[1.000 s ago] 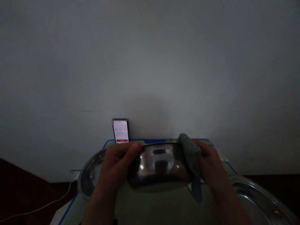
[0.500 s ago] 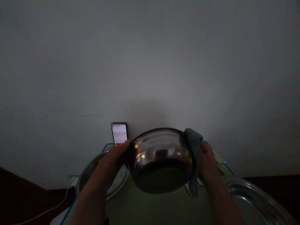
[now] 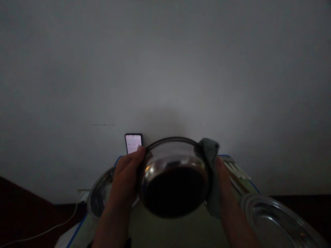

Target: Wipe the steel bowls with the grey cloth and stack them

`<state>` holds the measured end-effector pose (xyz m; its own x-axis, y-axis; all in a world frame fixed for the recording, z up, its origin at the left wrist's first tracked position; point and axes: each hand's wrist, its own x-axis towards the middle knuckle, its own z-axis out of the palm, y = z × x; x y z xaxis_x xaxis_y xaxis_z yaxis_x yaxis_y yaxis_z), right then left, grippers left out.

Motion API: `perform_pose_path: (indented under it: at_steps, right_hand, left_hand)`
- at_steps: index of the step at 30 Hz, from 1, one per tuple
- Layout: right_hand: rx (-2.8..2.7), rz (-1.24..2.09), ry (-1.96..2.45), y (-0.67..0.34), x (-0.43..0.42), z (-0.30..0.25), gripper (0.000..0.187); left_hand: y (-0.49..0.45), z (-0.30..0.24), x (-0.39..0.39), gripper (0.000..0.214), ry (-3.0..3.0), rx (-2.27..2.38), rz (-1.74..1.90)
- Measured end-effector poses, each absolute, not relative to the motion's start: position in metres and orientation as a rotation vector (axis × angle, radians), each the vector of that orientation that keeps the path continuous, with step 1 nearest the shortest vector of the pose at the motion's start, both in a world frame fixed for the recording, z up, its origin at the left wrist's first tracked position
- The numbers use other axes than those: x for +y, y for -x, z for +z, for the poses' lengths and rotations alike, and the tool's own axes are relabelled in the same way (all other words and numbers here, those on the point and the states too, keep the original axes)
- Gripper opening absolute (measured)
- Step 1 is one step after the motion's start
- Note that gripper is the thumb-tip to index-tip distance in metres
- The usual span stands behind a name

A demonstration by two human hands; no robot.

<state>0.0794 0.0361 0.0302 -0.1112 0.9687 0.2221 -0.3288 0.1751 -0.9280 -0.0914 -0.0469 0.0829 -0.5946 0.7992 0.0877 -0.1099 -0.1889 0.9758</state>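
A shiny metal bowl [image 3: 173, 158] is held up over the table, tilted so that its dark underside faces me. My left hand [image 3: 126, 175] grips the bowl's left rim, thumb on the outside near the top. On the other side, a grey-green cloth [image 3: 211, 175] drapes over the rim and hangs down. My right hand [image 3: 222, 179] is closed on the cloth against the bowl's right edge; most of its fingers are hidden behind the cloth. The inside of the bowl is out of sight.
A phone [image 3: 133, 142] showing a timer leans on the wall behind the table [image 3: 178, 230]. One metal basin [image 3: 97, 198] stands at left, a metal tray [image 3: 281, 203] at right. White-handled utensils [image 3: 236, 169] lie at the back right. A white cable [image 3: 64, 225] hangs at left.
The bowl has tipped further, showing more of its dark base. My left hand has turned and moved slightly right along with it. The cloth and right hand have shifted a little left.
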Motion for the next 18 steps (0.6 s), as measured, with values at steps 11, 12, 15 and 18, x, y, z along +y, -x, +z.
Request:
perform_pose_path:
  at_steps: [11,12,15,18]
  right_hand:
    - [-0.921,1.426,0.816,-0.080,0.044,0.032,0.027]
    - [-0.977,1.413,0.831,-0.086,0.045,0.035,0.025]
    - [-1.254,1.370,0.800,-0.098,0.045,0.042,0.026]
    - [-1.482,1.384,0.713,-0.098,0.041,0.044,0.031]
  left_hand:
    - [0.100,0.074,-0.042,0.012,-0.924,1.869,1.891]
    - [0.102,0.074,-0.045,0.016,-0.998,1.825,1.789]
    - [0.102,0.076,-0.050,0.030,-1.172,1.663,1.536]
    - [0.097,0.078,-0.050,0.035,-1.283,1.569,1.430]
